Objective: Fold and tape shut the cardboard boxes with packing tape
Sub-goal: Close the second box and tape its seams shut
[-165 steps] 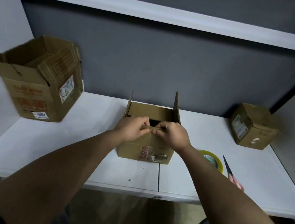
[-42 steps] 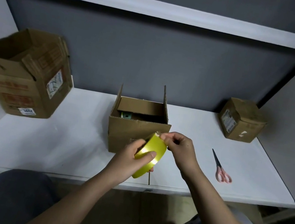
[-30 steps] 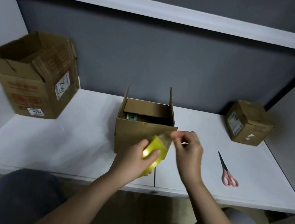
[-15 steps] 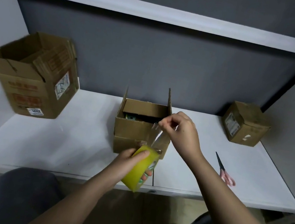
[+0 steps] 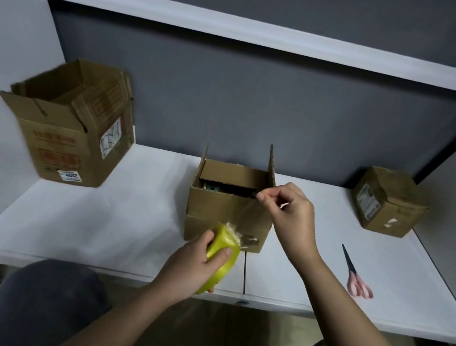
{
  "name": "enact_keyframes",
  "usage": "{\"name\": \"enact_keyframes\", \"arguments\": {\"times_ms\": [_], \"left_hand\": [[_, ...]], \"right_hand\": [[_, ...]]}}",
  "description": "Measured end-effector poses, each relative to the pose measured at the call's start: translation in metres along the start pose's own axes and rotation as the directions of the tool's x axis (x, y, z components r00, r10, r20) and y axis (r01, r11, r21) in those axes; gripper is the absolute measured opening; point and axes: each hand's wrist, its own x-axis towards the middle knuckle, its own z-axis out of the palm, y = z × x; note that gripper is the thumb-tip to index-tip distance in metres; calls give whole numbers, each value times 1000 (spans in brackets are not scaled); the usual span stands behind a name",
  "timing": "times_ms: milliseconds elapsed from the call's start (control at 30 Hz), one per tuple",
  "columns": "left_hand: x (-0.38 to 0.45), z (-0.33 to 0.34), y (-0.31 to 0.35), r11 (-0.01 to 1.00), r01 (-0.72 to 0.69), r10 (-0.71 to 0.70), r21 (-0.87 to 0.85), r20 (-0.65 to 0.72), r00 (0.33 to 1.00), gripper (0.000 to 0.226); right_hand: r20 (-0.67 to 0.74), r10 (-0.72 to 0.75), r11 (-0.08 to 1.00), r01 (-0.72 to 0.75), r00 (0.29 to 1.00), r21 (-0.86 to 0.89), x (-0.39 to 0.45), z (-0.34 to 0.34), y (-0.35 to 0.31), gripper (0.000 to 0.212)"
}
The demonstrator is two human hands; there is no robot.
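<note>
While left hand gripped yellow-green packing tape roll, right hand pinched clear tape strip above open brown cardboard box.

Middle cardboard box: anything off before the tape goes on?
Yes. The middle brown cardboard box is open on top: its two side flaps stand upright. Yet the right hand pinches a clear strip drawn from the yellow tape roll held by the left hand.
</note>
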Motion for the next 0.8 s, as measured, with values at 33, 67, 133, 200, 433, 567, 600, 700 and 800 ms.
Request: {"name": "enact_keyframes", "arguments": {"times_ms": [33, 67, 133, 200, 433, 567, 600, 700, 800], "left_hand": [[4, -1, -3, 997, 66, -66, -43, -8, 998, 22], [7, -2, -5, 979, 143, -145, -145, -3, 989, 27], [15, -1, -9, 927, 235, -241, -292, 15, 970, 31], [20, 4, -10, 894, 272, -290, -356, 4, 957, 33], [37, 26, 1, 655, 405, -464, -638, 82, 882, 51], [47, 39, -6, 573, 433, -513, -696, 107, 852, 54], [47, 40, -8, 573, 449, -521, -685, 118, 845, 53], [48, 46, -19, 582, 477, -534, -659, 134, 835, 53], [54, 51, -24, 561, 487, -551, -670, 136, 823, 55]], "right_hand": [[-37, -29, 999, 30, 999, 14, -1, -2, -4, 13], [-62, -58, 998, 60, 996, 22, 0, -4, -10, 14], [-18, -153, 986, 151, 988, -76, 3, -5, -22, 9], [92, -231, 944, 246, 969, -220, 8, -2, -31, 8], [354, -30, 998, 48, 935, -42, 62, 9, -25, 9], [468, 16, 999, 8, 884, -48, 80, 21, -3, 7], [488, 22, 998, 8, 873, -61, 82, 24, 2, 7], [517, 43, 997, -3, 855, -77, 86, 35, 18, 7], [525, 53, 995, 1, 850, -102, 90, 42, 30, 11]]}}
